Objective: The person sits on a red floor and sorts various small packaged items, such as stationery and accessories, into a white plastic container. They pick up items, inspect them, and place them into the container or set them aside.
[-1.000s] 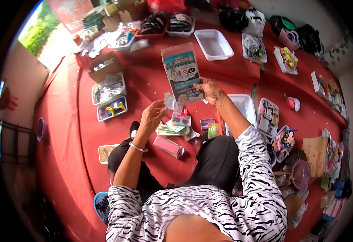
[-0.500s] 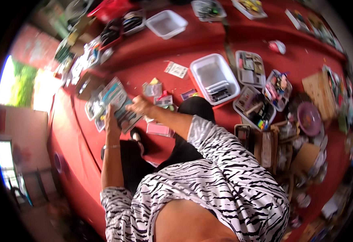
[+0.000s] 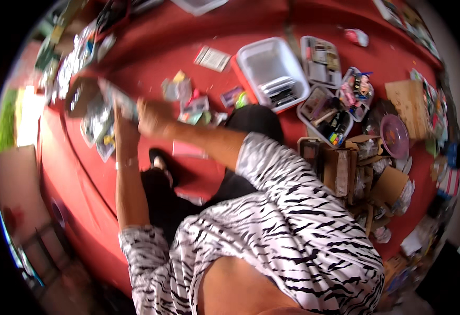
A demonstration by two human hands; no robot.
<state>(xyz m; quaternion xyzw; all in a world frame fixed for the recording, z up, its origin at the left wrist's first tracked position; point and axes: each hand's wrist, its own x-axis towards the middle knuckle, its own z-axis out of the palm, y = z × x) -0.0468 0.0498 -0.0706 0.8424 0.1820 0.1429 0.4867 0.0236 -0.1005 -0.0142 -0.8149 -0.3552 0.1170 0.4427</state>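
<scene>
A flat teal-and-grey packet (image 3: 120, 98), smeared by motion, is held out in front of me at the left. My left hand (image 3: 127, 128) is closed on its lower end. Closed at the packet's right edge is my right hand (image 3: 153, 118), its fingers blurred. Just beyond the packet lies an open cardboard box (image 3: 83, 94). Clear plastic containers (image 3: 97, 123) with small items sit to the left of my left hand. Small packets and scraps (image 3: 190, 102) are scattered on the red sheet to the right of my hands.
A white tub (image 3: 272, 68) with dark and silver items stands ahead, beside filled trays (image 3: 324, 113). Cardboard boxes (image 3: 340, 170) and a purple bowl (image 3: 395, 136) crowd the right. My knee (image 3: 253, 126) and a pink box (image 3: 189, 149) are close to my right forearm.
Both hands have moved left and away from me with the packet, which is now tilted and more blurred. The whole view has shifted too.
</scene>
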